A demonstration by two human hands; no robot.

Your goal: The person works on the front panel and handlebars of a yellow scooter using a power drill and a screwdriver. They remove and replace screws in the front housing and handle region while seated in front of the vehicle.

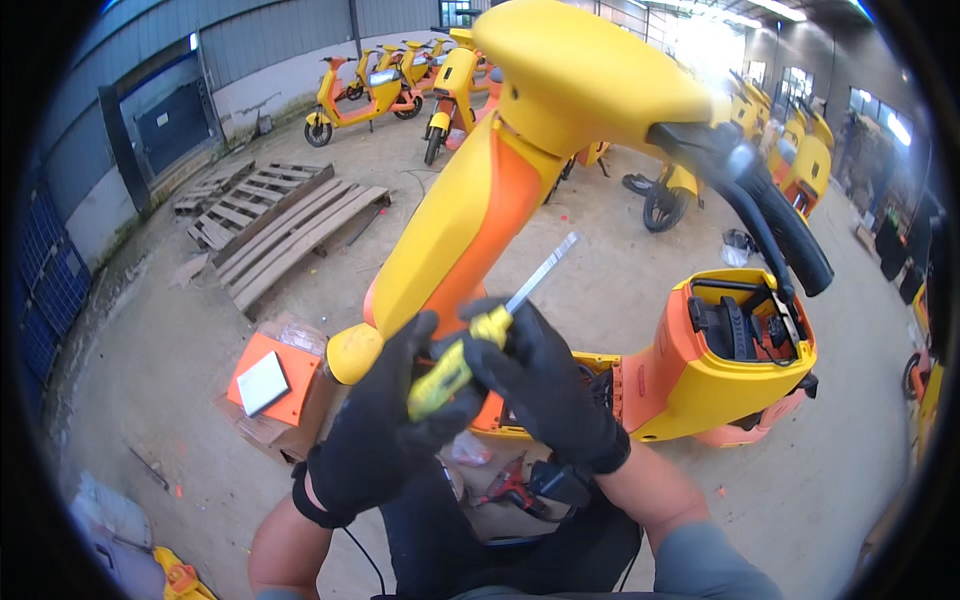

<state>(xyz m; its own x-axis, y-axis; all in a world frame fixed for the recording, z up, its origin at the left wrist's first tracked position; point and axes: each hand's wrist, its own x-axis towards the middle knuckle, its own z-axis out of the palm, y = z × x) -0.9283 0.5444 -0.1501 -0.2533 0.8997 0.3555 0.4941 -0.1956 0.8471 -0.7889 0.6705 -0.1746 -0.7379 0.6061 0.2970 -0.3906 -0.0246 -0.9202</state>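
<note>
My left hand (390, 400), in a black glove, is closed on the lower part of a yellow-handled tool (445, 375) with a long metal shaft pointing up to the right. My right hand (525, 380), also gloved, grips its upper end near the collar. Just beyond them stands a yellow and orange scooter (720, 390), its handlebar and black grip (800, 240) above on the right, its seat compartment open. Its floorboard opening is partly hidden behind my hands. A red power drill (510, 485) lies on the floor below it.
A cardboard box (280, 435) bearing an orange panel and white pad is at left, wooden pallets (290, 245) beyond it. More scooters (340, 105) stand behind and at right. A purplish container (120, 535) and yellow part (175, 575) are at lower left.
</note>
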